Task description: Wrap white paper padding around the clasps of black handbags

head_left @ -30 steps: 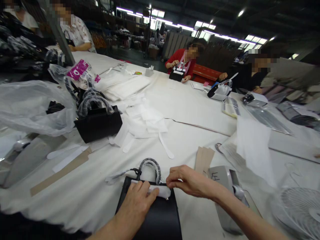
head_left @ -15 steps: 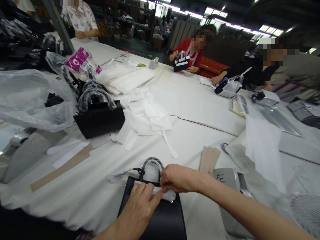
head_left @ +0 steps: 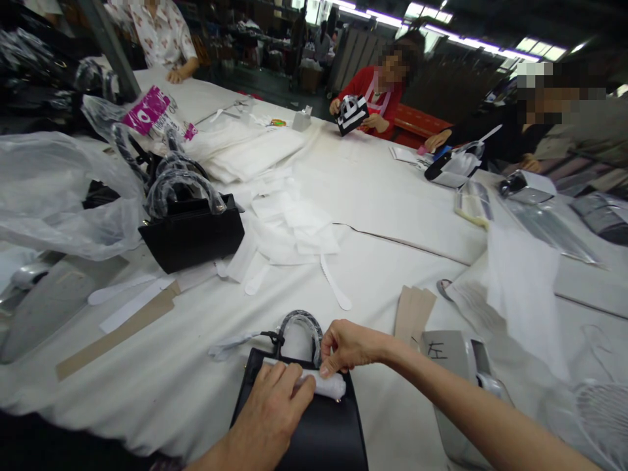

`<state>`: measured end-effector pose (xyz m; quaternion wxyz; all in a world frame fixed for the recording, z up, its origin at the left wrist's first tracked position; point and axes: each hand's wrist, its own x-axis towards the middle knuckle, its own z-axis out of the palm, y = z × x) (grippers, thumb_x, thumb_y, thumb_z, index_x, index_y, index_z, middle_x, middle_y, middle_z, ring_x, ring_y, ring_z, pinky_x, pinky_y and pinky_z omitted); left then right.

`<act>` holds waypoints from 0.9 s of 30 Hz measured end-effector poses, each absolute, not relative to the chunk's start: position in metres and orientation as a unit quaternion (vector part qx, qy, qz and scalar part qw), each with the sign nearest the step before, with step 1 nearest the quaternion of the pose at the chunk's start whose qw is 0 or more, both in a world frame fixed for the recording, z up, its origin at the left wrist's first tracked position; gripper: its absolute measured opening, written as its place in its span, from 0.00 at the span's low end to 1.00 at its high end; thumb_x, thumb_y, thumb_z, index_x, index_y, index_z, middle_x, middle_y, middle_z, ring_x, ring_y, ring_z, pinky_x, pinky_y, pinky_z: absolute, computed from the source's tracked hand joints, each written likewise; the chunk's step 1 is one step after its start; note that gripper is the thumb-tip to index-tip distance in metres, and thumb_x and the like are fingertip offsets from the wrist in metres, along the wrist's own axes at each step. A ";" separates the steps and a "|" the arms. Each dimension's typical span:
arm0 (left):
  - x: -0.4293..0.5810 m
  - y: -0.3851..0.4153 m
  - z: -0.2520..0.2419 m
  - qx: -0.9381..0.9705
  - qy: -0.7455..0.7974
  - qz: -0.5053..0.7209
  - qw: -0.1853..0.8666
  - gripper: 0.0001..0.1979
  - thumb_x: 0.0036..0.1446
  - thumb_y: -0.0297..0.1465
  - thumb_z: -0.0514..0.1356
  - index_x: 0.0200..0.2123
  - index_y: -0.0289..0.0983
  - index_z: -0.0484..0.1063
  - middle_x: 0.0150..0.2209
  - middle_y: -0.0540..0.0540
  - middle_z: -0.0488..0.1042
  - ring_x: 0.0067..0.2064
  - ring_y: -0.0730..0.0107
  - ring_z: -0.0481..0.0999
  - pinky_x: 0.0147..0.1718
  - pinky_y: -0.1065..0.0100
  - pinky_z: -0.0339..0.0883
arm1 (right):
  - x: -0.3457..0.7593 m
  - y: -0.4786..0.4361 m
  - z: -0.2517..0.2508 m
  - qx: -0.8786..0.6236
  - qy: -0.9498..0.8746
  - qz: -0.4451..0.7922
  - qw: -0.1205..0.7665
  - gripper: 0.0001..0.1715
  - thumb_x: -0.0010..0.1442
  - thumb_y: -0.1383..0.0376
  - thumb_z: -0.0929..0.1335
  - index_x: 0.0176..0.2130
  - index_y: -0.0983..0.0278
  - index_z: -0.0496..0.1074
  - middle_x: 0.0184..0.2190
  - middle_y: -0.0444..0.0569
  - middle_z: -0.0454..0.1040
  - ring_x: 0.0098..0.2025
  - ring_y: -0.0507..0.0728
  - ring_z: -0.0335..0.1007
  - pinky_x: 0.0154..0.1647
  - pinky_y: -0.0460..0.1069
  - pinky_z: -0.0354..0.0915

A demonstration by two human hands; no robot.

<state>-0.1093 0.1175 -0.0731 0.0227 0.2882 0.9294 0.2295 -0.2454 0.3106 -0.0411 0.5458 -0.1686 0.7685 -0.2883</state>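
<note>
A black handbag lies flat at the table's near edge, its plastic-wrapped handles pointing away from me. Across its upper part runs a roll of white wrapping. My left hand presses on this roll, fingers curled over its left side and the thumb along its lower edge. At the right handle's base, my right hand pinches the top edge of the wrapping between thumb and fingers. A tag in clear plastic hangs off the left handle base.
Left of me stand another black handbag and a big clear plastic bag. White sheets and brown card strips lie ahead. A grey tape dispenser sits by my right forearm. Several co-workers are across the table.
My right hand has shifted slightly right, its thumb now lower on the wrapping. More of the white roll shows between my hands. The left hand stays in place.
</note>
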 end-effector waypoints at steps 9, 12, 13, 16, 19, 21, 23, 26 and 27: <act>-0.110 0.117 -0.072 0.286 0.926 0.246 0.001 0.24 0.55 0.14 0.47 0.52 0.38 0.63 0.45 0.42 0.67 0.39 0.61 0.67 0.40 0.59 0.65 | -0.220 0.321 -0.040 -0.109 0.847 -0.296 0.427 0.10 0.51 0.62 0.69 0.22 0.66 0.72 0.15 0.41 0.67 0.19 0.49 0.61 0.19 0.43 0.53; -0.110 0.117 -0.072 0.286 0.924 0.253 -0.002 0.24 0.55 0.14 0.47 0.52 0.38 0.64 0.45 0.42 0.68 0.40 0.61 0.67 0.41 0.59 0.65 | -0.212 0.321 -0.023 -0.118 0.886 -0.288 0.344 0.13 0.56 0.63 0.66 0.25 0.66 0.74 0.21 0.45 0.72 0.26 0.51 0.64 0.26 0.45 0.56; -0.110 0.117 -0.071 0.284 0.924 0.256 0.004 0.24 0.56 0.14 0.47 0.52 0.38 0.64 0.45 0.42 0.68 0.40 0.60 0.67 0.41 0.59 0.65 | -0.208 0.320 -0.019 -0.133 0.891 -0.289 0.325 0.13 0.58 0.62 0.66 0.27 0.66 0.76 0.24 0.46 0.73 0.29 0.52 0.65 0.30 0.45 0.57; -0.111 0.117 -0.069 0.275 0.921 0.274 0.039 0.25 0.56 0.13 0.47 0.53 0.39 0.64 0.45 0.43 0.68 0.42 0.60 0.66 0.43 0.57 0.64 | -0.191 0.316 -0.014 -0.193 0.893 -0.275 0.299 0.09 0.57 0.62 0.69 0.30 0.64 0.76 0.29 0.46 0.74 0.34 0.54 0.67 0.34 0.46 0.58; -0.115 0.111 -0.064 0.256 0.908 0.320 0.081 0.24 0.58 0.14 0.48 0.54 0.41 0.63 0.45 0.45 0.69 0.43 0.61 0.66 0.44 0.59 0.62 | -0.175 0.311 -0.016 -0.215 0.906 -0.229 0.283 0.09 0.60 0.63 0.67 0.29 0.63 0.75 0.29 0.47 0.72 0.34 0.55 0.68 0.35 0.47 0.58; -0.117 0.105 -0.060 0.221 0.908 0.347 0.087 0.20 0.62 0.18 0.49 0.54 0.42 0.63 0.45 0.46 0.69 0.44 0.62 0.65 0.45 0.59 0.61 | -0.170 0.306 -0.015 -0.216 0.919 -0.192 0.268 0.10 0.61 0.64 0.66 0.30 0.63 0.75 0.31 0.49 0.73 0.36 0.57 0.68 0.38 0.48 0.59; -0.119 0.098 -0.057 0.183 0.912 0.358 0.075 0.15 0.64 0.22 0.52 0.52 0.41 0.65 0.45 0.47 0.69 0.45 0.61 0.64 0.47 0.57 0.60 | -0.167 0.298 -0.013 -0.217 0.925 -0.192 0.248 0.05 0.59 0.65 0.69 0.36 0.63 0.76 0.35 0.50 0.73 0.40 0.59 0.68 0.42 0.50 0.60; -0.119 0.089 -0.058 0.162 0.909 0.379 0.062 0.08 0.64 0.25 0.56 0.46 0.40 0.68 0.44 0.47 0.70 0.45 0.61 0.64 0.47 0.57 0.60 | -0.164 0.280 -0.014 -0.239 0.903 -0.277 0.226 0.15 0.57 0.65 0.72 0.46 0.60 0.73 0.41 0.50 0.71 0.44 0.59 0.67 0.45 0.50 0.62; -0.119 0.086 -0.060 0.158 0.907 0.387 0.057 0.08 0.62 0.26 0.58 0.44 0.40 0.69 0.43 0.47 0.69 0.46 0.60 0.64 0.47 0.57 0.60 | -0.162 0.274 -0.017 -0.245 0.894 -0.301 0.223 0.15 0.57 0.64 0.72 0.46 0.59 0.73 0.40 0.49 0.70 0.44 0.59 0.66 0.45 0.50 0.62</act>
